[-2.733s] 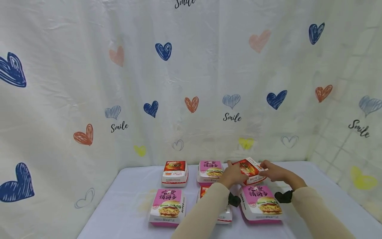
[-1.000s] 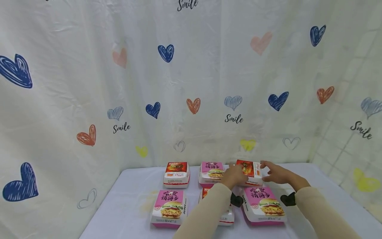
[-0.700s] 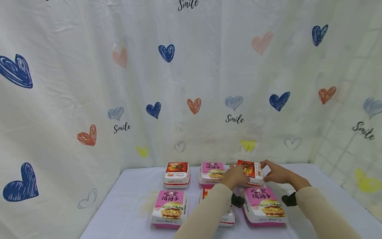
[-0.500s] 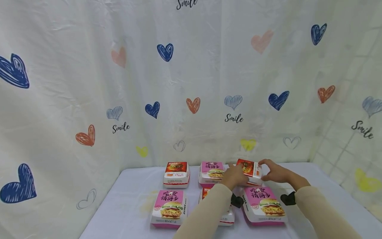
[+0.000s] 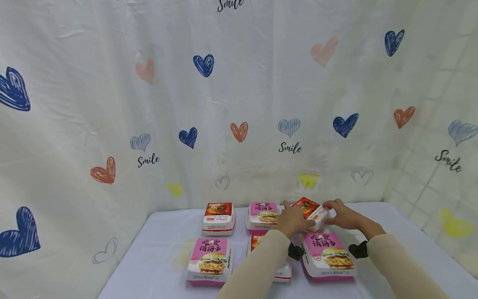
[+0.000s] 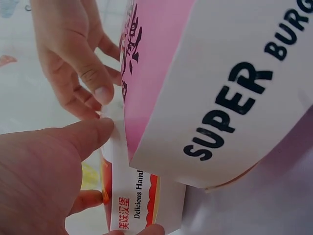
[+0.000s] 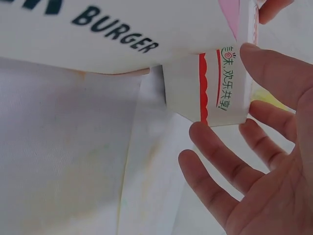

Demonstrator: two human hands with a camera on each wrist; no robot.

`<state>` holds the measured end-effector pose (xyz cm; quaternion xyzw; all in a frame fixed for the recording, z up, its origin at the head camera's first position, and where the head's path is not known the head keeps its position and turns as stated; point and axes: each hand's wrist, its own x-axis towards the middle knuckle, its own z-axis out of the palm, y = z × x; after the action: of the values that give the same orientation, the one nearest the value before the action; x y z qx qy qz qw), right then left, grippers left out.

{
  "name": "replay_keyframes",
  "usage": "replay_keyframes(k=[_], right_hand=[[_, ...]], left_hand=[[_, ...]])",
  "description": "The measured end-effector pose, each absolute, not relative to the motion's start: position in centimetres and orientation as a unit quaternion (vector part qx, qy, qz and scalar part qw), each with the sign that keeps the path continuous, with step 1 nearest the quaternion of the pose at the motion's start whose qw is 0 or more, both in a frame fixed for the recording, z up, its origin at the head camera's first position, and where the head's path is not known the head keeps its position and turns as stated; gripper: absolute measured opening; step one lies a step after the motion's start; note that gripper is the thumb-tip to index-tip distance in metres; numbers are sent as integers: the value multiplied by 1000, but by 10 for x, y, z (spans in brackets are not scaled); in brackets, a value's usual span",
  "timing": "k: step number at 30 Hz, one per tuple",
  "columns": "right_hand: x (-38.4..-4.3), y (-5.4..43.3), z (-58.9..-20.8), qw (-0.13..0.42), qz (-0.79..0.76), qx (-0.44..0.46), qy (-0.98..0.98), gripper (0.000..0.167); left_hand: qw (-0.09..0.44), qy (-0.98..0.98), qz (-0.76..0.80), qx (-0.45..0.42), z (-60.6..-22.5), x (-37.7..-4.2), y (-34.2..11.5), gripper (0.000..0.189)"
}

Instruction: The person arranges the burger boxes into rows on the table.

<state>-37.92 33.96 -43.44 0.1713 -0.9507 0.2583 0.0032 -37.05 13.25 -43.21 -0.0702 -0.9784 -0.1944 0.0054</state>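
Note:
In the head view, both hands are at a red-and-white burger box [image 5: 307, 206] in the back right of the table, turned at an angle. The left hand [image 5: 293, 220] holds its left side, thumb along the near edge and fingers around the side, as the left wrist view also shows. At its right side, the right hand [image 5: 344, 214] has its thumb on the upper edge and fingers at the corner; the right wrist view shows lower fingers spread apart. Directly in front sits a pink burger box [image 5: 328, 253], partly blocking the held box in both wrist views.
Further burger boxes stand on the white table [image 5: 157, 249]: a red one [image 5: 219, 218] and a pink one [image 5: 262, 215] at the back, a pink one [image 5: 210, 261] and a red one [image 5: 281, 272] in front, the latter mostly behind the left sleeve. A heart-print curtain [image 5: 239, 104] hangs behind.
Half a second ago the red-and-white box faced more squarely forward; now it is turned so a corner points toward the person. Both hands stay at its sides. The other boxes have not moved.

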Motion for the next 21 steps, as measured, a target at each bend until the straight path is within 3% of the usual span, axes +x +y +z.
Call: replay_keyframes(k=[6, 21], right_hand=[[-381, 339, -434, -13, 262, 157, -952, 43], [-374, 342, -431, -53, 291, 134, -946, 25]], left_hand=[[-8, -977, -192, -87, -435, -374, 129, 74], [6, -979, -160, -123, -435, -378, 126, 55]])
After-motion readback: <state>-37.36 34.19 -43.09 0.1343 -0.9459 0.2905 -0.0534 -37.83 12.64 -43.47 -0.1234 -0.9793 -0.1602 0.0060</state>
